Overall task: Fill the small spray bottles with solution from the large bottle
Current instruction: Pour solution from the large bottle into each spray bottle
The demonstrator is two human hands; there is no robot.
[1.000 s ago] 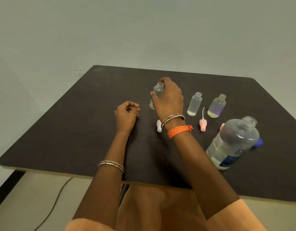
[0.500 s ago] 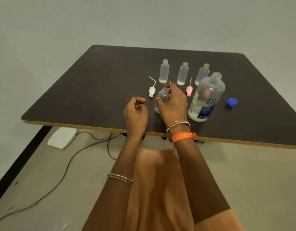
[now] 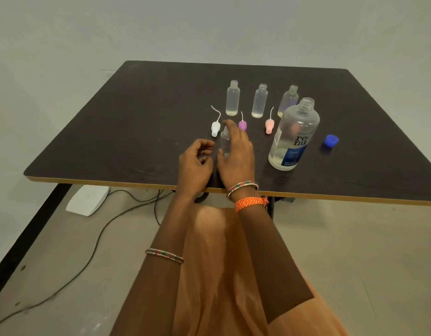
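A small clear bottle (image 3: 224, 144) without a top stands near the table's front edge, and my right hand (image 3: 237, 157) grips it from the right. My left hand (image 3: 197, 163) hovers just left of it, fingers loosely curled and holding nothing. Behind them three more uncapped small bottles (image 3: 232, 98) (image 3: 259, 101) (image 3: 288, 100) stand in a row, each with a little liquid at the bottom. The large clear bottle (image 3: 294, 137) with a blue label stands upright and uncapped to the right, about a third full.
Three spray tops lie on the dark table (image 3: 137, 122): white (image 3: 215, 128), purple (image 3: 242, 124), pink (image 3: 269, 124). The blue cap (image 3: 330, 141) lies right of the large bottle. On the floor are a white box (image 3: 87, 200) and cables.
My right hand brought the small bottle from the row toward the front edge. My left hand loosened from a fist. My head pulled back, so more floor shows.
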